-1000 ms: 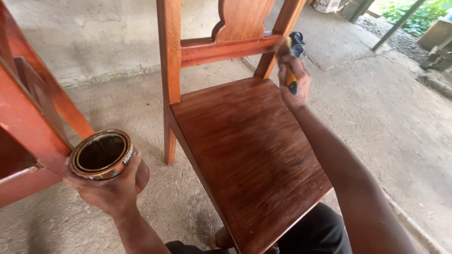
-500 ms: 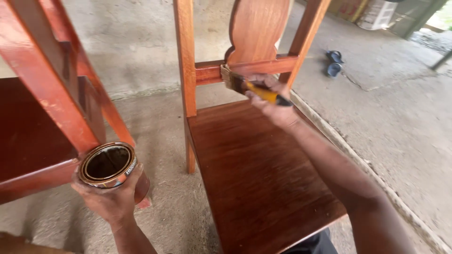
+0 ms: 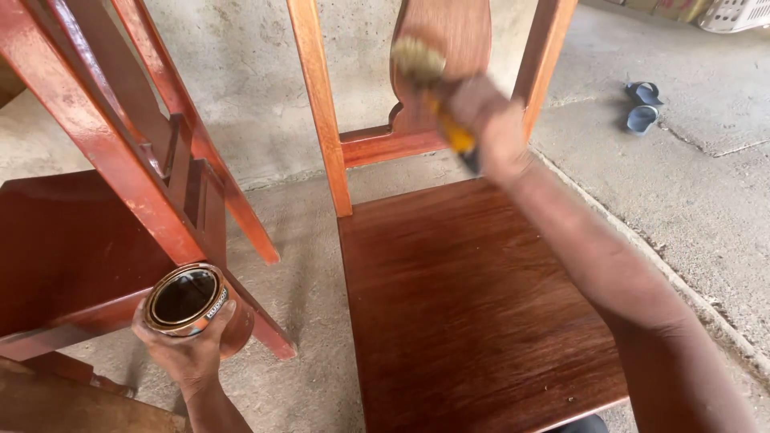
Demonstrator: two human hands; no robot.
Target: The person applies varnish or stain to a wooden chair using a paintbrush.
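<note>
A reddish-brown wooden chair point(image 3: 465, 313) stands in front of me, its glossy seat facing up. My right hand point(image 3: 489, 120) grips a yellow-handled paintbrush point(image 3: 433, 88) whose bristles touch the central back splat point(image 3: 449, 40). The hand and brush are blurred. Low at the left, my left hand point(image 3: 188, 353) holds an open round tin point(image 3: 188, 301) with a dark liquid inside.
A second red-brown chair point(image 3: 104, 184) leans at the left, close to the tin. A rough concrete wall point(image 3: 241, 72) runs behind the chairs. A pair of blue sandals point(image 3: 646, 104) lies on the concrete floor at the right. A white crate point(image 3: 738, 12) sits at the top right.
My right hand has lifted the brush from the lower back rail up to the central splat. The view has shifted left, showing more of the second chair. The tin stays in my left hand.
</note>
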